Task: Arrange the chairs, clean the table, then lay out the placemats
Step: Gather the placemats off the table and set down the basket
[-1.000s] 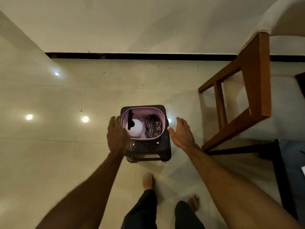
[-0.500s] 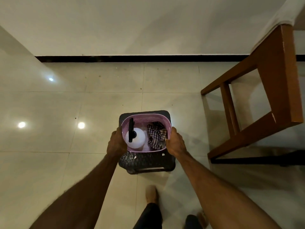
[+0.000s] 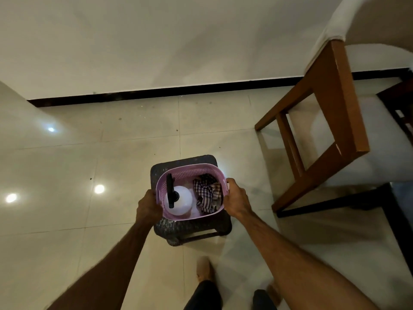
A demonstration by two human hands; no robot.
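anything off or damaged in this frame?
Only minor: the chair frame has pale chips along its corner edge. The basket sits on the stool, both hands gripping its sides; nothing spilled.

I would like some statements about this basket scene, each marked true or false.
1. Both hands grip the pink basket, the left hand on one side and the right hand on the other. True.
2. The basket stands directly on the floor. False: it sits above a dark woven stool.
3. A white spray bottle with a black head lies in the basket. True.
4. The checked cloth hangs over the wooden chair. False: it is inside the basket, beside the bottle.
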